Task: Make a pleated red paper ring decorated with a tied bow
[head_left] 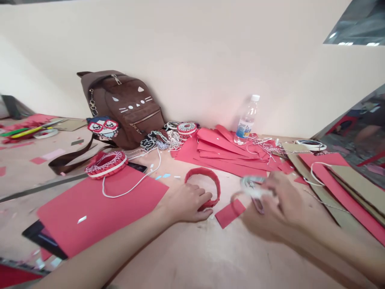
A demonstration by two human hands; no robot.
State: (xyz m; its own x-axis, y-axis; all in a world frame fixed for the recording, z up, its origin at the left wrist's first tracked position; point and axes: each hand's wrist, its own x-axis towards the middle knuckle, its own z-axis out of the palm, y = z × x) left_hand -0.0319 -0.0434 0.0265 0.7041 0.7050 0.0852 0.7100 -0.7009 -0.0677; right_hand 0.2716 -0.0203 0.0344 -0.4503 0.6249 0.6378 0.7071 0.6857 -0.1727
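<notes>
A paper-craft workspace; a wooden counter [192,257] runs beneath the left hand [185,204] and right hand [279,204]; stacked red paper strips [222,148] lie just beyond them, cardboard sheets [339,188] to the right; a backpack [120,108] and water bottle [247,120] stand farther ahead against a cream wall [192,48].

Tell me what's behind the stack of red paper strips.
A clear plastic water bottle stands behind the stack of red paper strips, near the cream wall. A red-and-white woven ring sits behind the stack's left end. Whatever lies beneath the strips is covered.
</notes>
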